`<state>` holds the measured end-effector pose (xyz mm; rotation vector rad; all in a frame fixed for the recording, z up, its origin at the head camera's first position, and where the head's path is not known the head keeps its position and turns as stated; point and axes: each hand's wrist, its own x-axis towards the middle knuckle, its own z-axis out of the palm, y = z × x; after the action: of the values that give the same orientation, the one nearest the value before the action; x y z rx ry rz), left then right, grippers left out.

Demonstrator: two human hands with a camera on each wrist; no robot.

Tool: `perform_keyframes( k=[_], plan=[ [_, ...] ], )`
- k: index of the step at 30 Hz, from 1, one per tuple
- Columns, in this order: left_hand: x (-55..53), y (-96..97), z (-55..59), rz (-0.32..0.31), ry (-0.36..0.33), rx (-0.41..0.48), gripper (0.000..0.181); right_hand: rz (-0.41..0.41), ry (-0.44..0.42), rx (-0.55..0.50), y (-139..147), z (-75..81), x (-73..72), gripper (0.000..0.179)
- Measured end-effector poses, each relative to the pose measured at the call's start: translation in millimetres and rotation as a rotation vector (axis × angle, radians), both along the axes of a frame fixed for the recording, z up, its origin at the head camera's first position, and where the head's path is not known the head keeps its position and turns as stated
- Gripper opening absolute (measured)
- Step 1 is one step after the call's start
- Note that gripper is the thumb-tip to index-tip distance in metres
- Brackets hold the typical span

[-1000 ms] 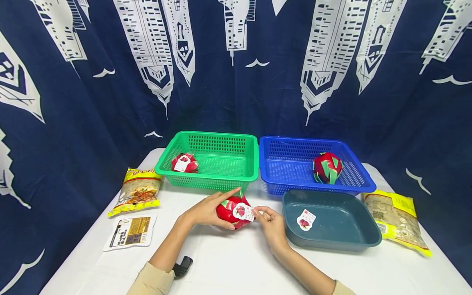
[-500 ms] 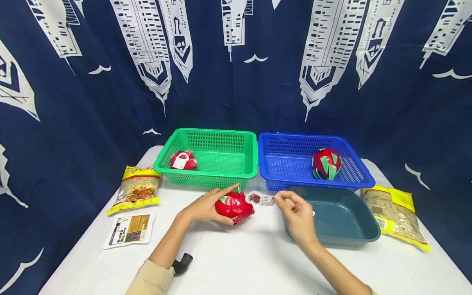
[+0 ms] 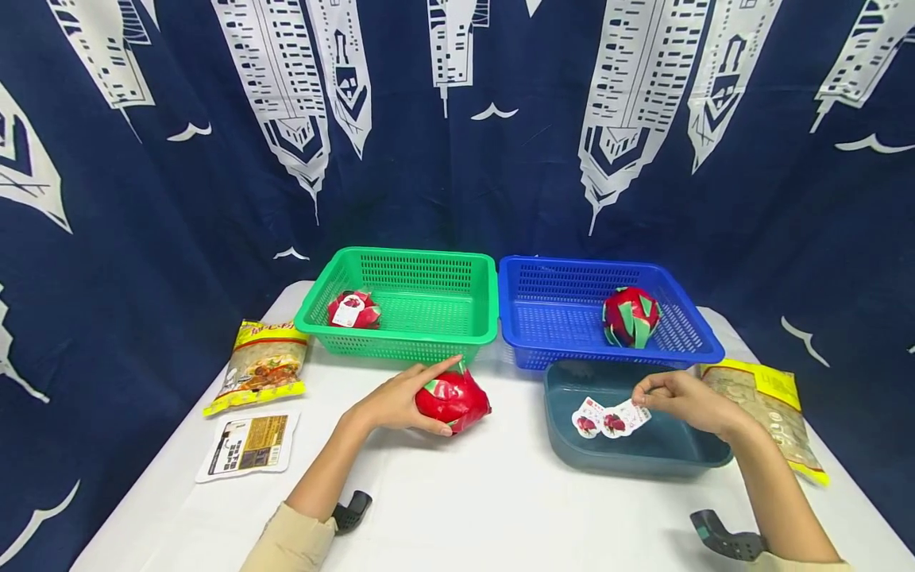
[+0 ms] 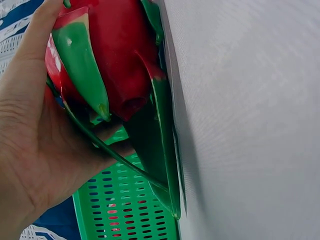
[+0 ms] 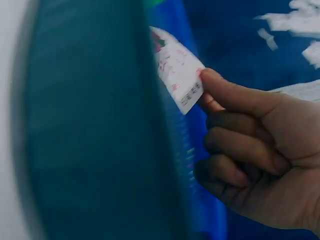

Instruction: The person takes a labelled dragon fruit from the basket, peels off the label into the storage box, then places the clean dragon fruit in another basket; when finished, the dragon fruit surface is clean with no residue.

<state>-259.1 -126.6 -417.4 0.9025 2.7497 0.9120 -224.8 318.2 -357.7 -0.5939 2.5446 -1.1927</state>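
My left hand point(image 3: 397, 403) grips a red dragon fruit point(image 3: 459, 400) with green scales on the white table, thumb along its near side. The left wrist view shows the palm behind the fruit point(image 4: 117, 50) and its scales hanging past the fingers. Above the dark teal tub point(image 3: 615, 459), my right hand point(image 3: 682, 399) pinches the corner of a white sticker point(image 3: 624, 419) printed with a dragon fruit. Thumb and forefinger hold it in the right wrist view, the other fingers curled in. A similar sticker point(image 3: 585, 421) is in the tub, just left of the held one.
Behind stand a green basket point(image 3: 400, 345) with a labelled dragon fruit point(image 3: 364, 315) and a blue basket point(image 3: 550, 353) with an unlabelled one point(image 3: 632, 318). Yellow food bags point(image 3: 260, 361) flank them, the right bag point(image 3: 761, 401) beside the tub. A flat pouch point(image 3: 249, 446) lies front left.
The right hand has peeled the sticker off the dragon fruit and carried it right, over the teal tub. The left hand stays on the fruit.
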Motion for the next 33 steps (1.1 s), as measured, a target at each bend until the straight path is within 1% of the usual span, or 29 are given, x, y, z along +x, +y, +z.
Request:
perform_keyframes(
  k=[2,5,6,7,9,11,13,15,17,20,24,28,31,33],
  plan=[
    [-0.5,0.8,0.0,-0.001,0.001,0.000,0.101,0.049,0.019,0.029,6.8,-12.3,-9.2,0.017],
    [-0.4,1.7,-0.4,0.000,0.000,-0.002,0.102,0.082,0.072,0.063,11.5,-28.1,-19.9,0.013],
    [-0.4,2.0,-0.7,0.002,0.000,-0.004,0.102,0.080,0.088,0.077,12.0,-32.3,-22.7,0.012],
    [-0.3,2.3,-0.8,0.005,-0.001,-0.003,0.102,0.070,0.108,0.095,12.0,-35.7,-25.0,0.011],
    [0.1,2.8,-0.7,0.011,-0.003,-0.003,0.102,0.025,0.158,0.143,10.6,-40.8,-28.4,0.009],
    [0.3,3.2,-0.9,0.018,-0.005,-0.002,0.101,-0.039,0.211,0.200,8.2,-44.7,-30.3,0.008],
    [0.6,3.3,-0.9,0.024,-0.004,-0.004,0.102,-0.093,0.257,0.250,6.1,-48.5,-30.9,0.007],
    [0.8,3.1,-1.0,0.028,-0.005,-0.003,0.102,-0.121,0.282,0.281,4.6,-52.4,-31.1,0.008],
    [1.1,2.8,-0.9,0.035,-0.003,-0.006,0.102,-0.129,0.278,0.288,3.8,-55.9,-30.9,0.010],
    [1.3,2.8,-1.0,0.040,-0.006,-0.006,0.102,-0.134,0.265,0.299,3.7,-60.5,-30.2,0.020],
    [1.4,3.5,-1.6,0.042,-0.016,0.004,0.101,-0.139,0.236,0.326,3.2,-62.6,-26.9,0.029],
    [1.3,3.4,-2.3,0.047,-0.019,0.005,0.101,-0.143,0.275,0.380,1.7,-62.2,-22.6,0.039],
    [0.6,3.0,-2.5,0.050,-0.021,0.008,0.101,-0.176,0.333,0.409,-0.4,-63.0,-17.9,0.048],
    [0.2,2.7,-2.7,0.051,-0.022,0.011,0.101,-0.196,0.341,0.414,-2.6,-63.9,-14.4,0.052]
  ],
)
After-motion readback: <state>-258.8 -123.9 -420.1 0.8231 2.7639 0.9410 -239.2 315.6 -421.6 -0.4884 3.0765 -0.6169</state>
